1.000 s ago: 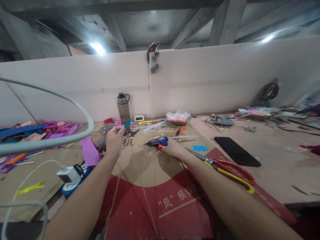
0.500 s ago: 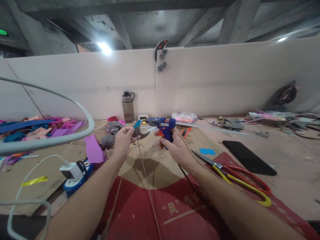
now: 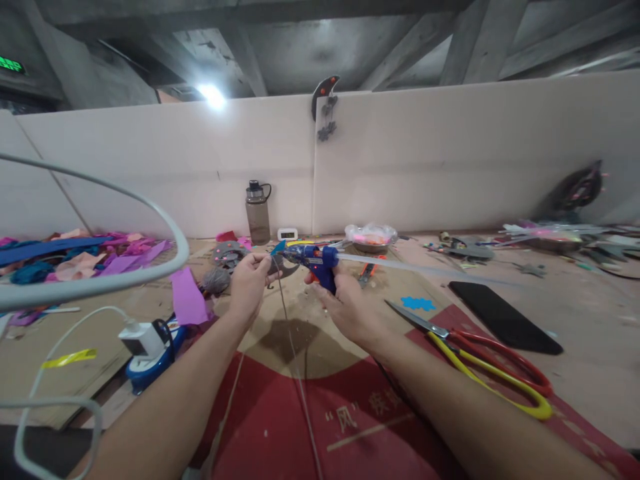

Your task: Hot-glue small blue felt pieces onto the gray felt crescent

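Cluttered cardboard bench (image 3: 310, 327); left hand (image 3: 249, 285) pinches a half-hidden grey piece (image 3: 286, 268); right hand (image 3: 351, 308) closed round glue gun (image 3: 316, 256).

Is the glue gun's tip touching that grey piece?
Cannot tell. In the head view the tip of the glue gun meets the grey piece in the left hand, but blur hides any gap.

Blue glue gun (image 3: 320, 257), level in right grip (image 3: 350, 307), nozzle leftward just beside grey blue-tipped crescent (image 3: 285, 268), pinched in left grip (image 3: 247, 285)
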`<state>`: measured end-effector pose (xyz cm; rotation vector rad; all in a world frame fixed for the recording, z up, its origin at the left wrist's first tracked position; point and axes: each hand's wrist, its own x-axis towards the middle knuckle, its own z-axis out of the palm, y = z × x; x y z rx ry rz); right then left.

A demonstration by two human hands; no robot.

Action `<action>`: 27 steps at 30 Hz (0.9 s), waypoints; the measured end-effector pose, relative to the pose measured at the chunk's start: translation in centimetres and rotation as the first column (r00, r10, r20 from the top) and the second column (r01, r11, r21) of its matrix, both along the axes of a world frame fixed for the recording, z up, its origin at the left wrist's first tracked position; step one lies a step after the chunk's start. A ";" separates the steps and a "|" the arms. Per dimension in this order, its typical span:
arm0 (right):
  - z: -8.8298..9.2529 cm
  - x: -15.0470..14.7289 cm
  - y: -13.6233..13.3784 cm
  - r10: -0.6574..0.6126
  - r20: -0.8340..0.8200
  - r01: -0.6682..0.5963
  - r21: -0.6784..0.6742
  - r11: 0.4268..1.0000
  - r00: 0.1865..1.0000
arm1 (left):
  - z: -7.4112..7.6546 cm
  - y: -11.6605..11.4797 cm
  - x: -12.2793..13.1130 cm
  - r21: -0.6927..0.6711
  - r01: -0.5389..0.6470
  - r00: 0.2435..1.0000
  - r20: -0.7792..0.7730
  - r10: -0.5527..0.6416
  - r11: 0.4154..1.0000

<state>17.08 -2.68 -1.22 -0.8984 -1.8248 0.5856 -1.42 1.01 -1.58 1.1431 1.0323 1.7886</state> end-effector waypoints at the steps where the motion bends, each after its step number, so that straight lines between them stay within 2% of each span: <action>1: 0.0 0.0 0.0 -0.002 0.004 0.002 -0.006 1.000 1.000 | 0.0 0.0 0.0 0.000 -0.001 1.000 -0.004 0.001 1.000; 17: 0.2 -0.2 -0.2 -0.020 0.038 0.022 -0.066 0.998 0.999 | 0.1 -0.2 0.5 0.011 0.029 1.000 -0.008 -0.029 1.000; 27: 0.0 -0.1 0.1 -0.046 0.046 0.046 0.010 0.999 0.998 | 0.2 -0.3 0.4 0.006 0.029 1.000 -0.005 -0.029 1.000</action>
